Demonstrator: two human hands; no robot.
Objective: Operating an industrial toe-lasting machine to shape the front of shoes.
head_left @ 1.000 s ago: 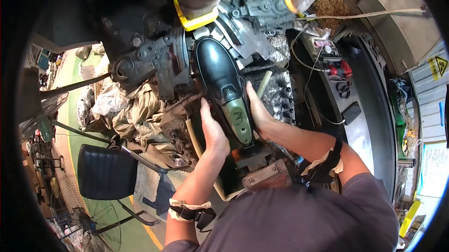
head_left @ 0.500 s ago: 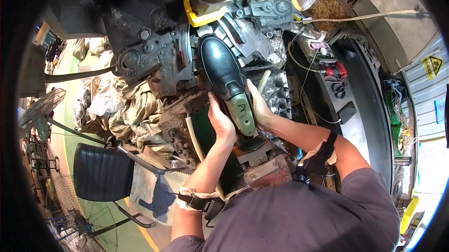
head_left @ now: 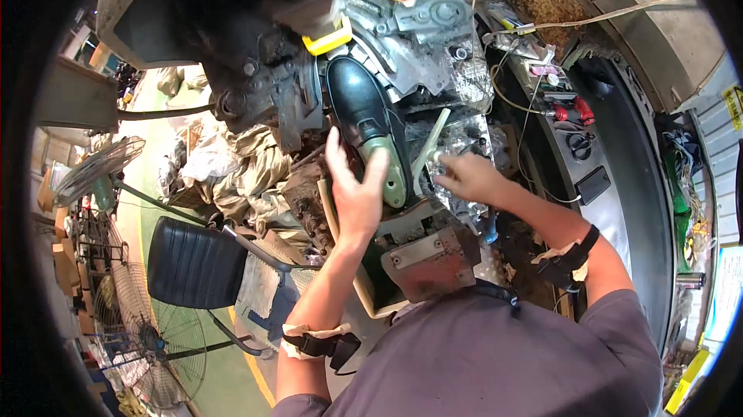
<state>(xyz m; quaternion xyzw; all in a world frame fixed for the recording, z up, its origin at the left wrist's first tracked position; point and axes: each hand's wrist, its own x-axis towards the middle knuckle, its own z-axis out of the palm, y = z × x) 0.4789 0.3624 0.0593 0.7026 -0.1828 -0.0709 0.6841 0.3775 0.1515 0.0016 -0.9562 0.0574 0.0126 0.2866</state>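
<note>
A black shoe (head_left: 356, 96) on a green shoe last (head_left: 395, 177) sits in the lasting machine, its toe pointing away from me between the machine's jaws. My left hand (head_left: 356, 204) is open at the left of the heel end. Its fingers are spread, with the thumb against or just over the last; whether it touches, I cannot tell. To the right of the shoe, my right hand (head_left: 472, 178) is off it and slightly blurred. Its fingers are half curled and apart, with nothing visible in them. A pale green lever (head_left: 433, 138) stands close to its fingertips.
A yellow bracket (head_left: 328, 37) hangs above the toe. At right, a ledge carries a red tool (head_left: 573, 112), scissors (head_left: 579, 146) and a phone (head_left: 594, 183). Left are cloth sacks (head_left: 240, 185), a black chair (head_left: 197, 262) and a fan (head_left: 155, 339).
My right hand has let go of the shoe and moved right toward the lever. My left hand has loosened and opened beside the last. The view has shifted slightly.
</note>
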